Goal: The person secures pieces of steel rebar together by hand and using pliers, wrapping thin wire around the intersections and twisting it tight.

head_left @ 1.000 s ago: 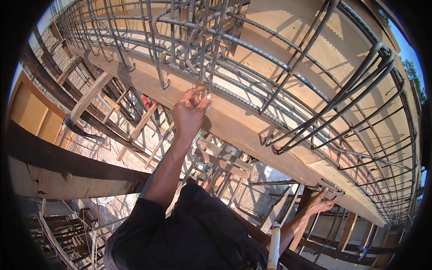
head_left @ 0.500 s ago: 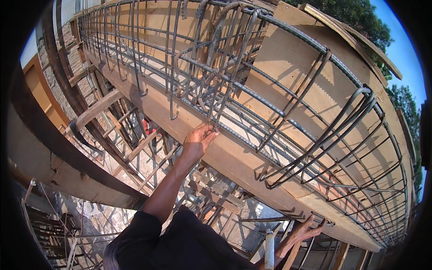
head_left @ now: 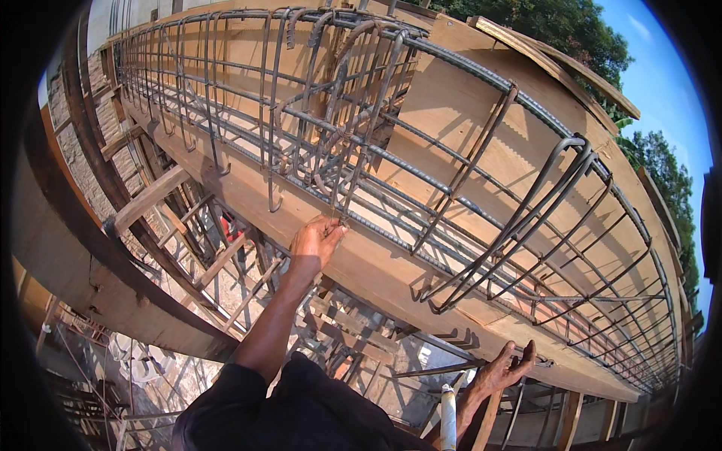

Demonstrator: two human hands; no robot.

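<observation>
A long rebar cage (head_left: 466,201) of ribbed bars and bent stirrups lies inside a timber form. My left hand (head_left: 317,242) is at the lower edge of the cage, beside the lower ends of clustered stirrups (head_left: 347,174). Its fingers are pinched together against the bar there; whatever they hold is too small to make out. Farther right and lower, my right hand (head_left: 498,371) has its thumb and fingers apart and holds nothing. It is beside the outer face of the wooden side board (head_left: 376,282).
Plywood sheeting (head_left: 444,98) stands behind the cage. Several loose stirrups (head_left: 519,225) hang over its near side. A curved dark-edged board (head_left: 98,263) is at the left. Wooden props and crosspieces (head_left: 154,197) show below, and a pale pole (head_left: 448,417) rises beside my right forearm.
The whole view has shifted slightly, with the cage now a little farther left. My left hand stays at the same stirrup ends. The right hand's fingers have turned more upward.
</observation>
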